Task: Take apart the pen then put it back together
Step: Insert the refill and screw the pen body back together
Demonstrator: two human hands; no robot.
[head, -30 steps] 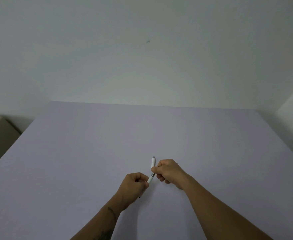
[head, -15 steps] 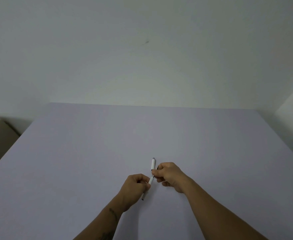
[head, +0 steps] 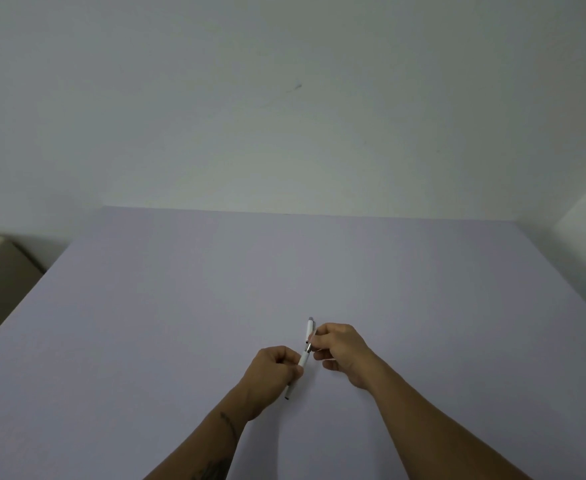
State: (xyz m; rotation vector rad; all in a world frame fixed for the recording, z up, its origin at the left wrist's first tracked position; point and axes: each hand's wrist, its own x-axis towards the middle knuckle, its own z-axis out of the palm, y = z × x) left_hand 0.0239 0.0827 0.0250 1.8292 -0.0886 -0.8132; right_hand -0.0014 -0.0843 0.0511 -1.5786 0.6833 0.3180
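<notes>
Head view puts your left hand (head: 277,370) just below centre of the frame, fingers curled round the lower half of the pen (head: 304,358). Your right hand (head: 340,348) sits just to its right and slightly higher, pinching the upper half. Between them a short metal section shows — the barrel looks partly separated there. The pen's long axis runs from lower left up to upper right, tip end poking out below your left hand. Both hands hold it above the table (head: 146,323), whose edges lie well apart from the hands — so pull along that slant.
</notes>
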